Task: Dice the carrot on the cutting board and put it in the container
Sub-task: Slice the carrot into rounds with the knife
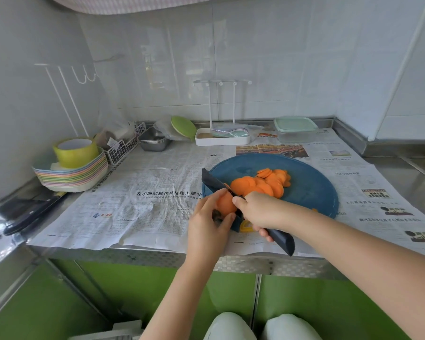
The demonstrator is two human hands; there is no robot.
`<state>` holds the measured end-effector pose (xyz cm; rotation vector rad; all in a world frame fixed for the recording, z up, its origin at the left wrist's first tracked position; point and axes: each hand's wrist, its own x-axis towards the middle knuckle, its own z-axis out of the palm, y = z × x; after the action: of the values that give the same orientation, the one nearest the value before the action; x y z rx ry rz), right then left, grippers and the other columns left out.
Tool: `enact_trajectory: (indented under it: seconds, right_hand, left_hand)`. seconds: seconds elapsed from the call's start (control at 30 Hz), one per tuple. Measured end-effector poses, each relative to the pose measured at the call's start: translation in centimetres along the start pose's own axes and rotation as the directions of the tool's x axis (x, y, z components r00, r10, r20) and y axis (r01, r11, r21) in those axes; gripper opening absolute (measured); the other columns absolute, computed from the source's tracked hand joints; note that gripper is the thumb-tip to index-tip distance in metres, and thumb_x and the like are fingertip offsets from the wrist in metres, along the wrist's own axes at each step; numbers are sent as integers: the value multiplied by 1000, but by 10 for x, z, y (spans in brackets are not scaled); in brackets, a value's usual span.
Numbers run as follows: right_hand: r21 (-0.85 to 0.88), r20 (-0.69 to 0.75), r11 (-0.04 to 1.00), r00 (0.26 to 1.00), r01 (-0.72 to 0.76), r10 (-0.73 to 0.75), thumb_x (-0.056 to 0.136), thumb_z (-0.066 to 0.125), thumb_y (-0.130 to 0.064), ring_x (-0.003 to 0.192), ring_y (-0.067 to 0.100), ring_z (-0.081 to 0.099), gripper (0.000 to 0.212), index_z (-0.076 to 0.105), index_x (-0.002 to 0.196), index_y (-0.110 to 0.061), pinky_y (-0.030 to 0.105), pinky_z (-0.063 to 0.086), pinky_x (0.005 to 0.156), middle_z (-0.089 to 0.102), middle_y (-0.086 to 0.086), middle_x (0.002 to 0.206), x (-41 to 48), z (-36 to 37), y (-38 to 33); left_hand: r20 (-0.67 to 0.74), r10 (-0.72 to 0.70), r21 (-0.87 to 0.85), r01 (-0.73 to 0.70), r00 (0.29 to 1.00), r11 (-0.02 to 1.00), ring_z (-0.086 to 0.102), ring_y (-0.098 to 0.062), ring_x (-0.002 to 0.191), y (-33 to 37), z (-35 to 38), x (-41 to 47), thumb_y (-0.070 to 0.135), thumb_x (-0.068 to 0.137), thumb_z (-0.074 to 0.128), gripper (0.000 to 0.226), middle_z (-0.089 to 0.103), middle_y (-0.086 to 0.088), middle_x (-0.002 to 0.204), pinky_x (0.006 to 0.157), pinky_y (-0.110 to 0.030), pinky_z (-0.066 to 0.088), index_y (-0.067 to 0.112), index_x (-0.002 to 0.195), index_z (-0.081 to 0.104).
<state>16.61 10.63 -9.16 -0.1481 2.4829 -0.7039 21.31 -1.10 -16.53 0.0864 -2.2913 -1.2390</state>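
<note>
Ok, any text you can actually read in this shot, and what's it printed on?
"在中国式现代化征程上建功": bold headline on the newspaper covering the counter, left of the cutting board.
All other newspaper print, smaller headlines, the blue-and-orange logo and the adverts at the right: too small or blurred to read.
Container, knife, tape roll: no readable text.

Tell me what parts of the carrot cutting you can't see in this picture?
Head view:
- Carrot stub: its underside, covered by the left hand.
- Knife: the middle of its handle, wrapped by the right hand.
- Container: whether it holds anything, too far and cloudy.
- Newspaper: small print, too tiny.
</note>
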Motion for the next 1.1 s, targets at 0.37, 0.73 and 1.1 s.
enact_trajectory:
  seconds: [0.37, 0.73, 1.1]
  right_hand:
    - [564, 258, 822, 962, -78, -86, 102, 43, -46, 37, 11, 38, 44, 50, 80, -9, 20, 36, 35, 42, 1, 50, 9, -49, 47]
    - [160, -34, 967, 980, 198, -195, 104, 30, -48, 32, 13, 40, 50, 50, 83, -7, 20, 36, 36, 44, 6, 54, -9, -55, 35]
    - [-57, -32, 965, 966, 255, -257, 106, 28, -43, 30, 13, 40, 48, 48, 81, -7, 21, 39, 34, 44, 5, 48, -26, -66, 24]
  left_hand:
    - [3, -116, -18, 116, 993, 993, 52, -4, 99, 5, 2, 17, 18, 85, 69, 44, 49, 9, 118, 83, -16, 43, 32, 124, 55]
    - [-63, -110, 24, 112, 992, 993, 51, 4, 92, 7, 15, 26, 27, 84, 70, 34, 53, 8, 108, 69, -12, 40, 37, 113, 57]
    - [-74, -6, 177, 19, 997, 984, 46, -10, 81, 10, 19, 21, 28, 86, 67, 32, 45, 4, 99, 63, -20, 35, 28, 115, 53]
